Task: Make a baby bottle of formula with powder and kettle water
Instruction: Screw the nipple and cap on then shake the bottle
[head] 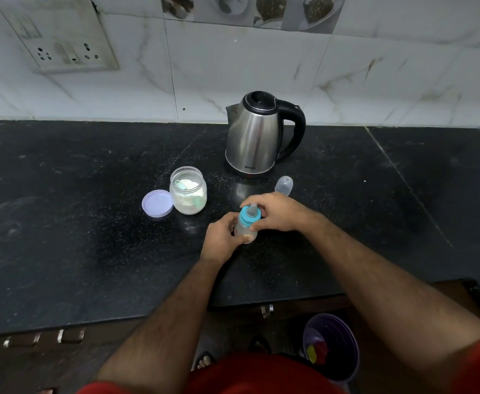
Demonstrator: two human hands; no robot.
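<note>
We see the left hand (221, 240) wrapped tight around the bottle (245, 226), held just above the table (91, 223) before the kettle (257, 135). The right hand (275, 211) pinches its blue collar (248, 217).

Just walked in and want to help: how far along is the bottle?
Done: powder jar open, lid beside it, clear cap set aside. In hand: left hand holds the bottle, right hand grips its blue teat ring. Whether contents are in is unclear. The kettle stands behind.
</note>
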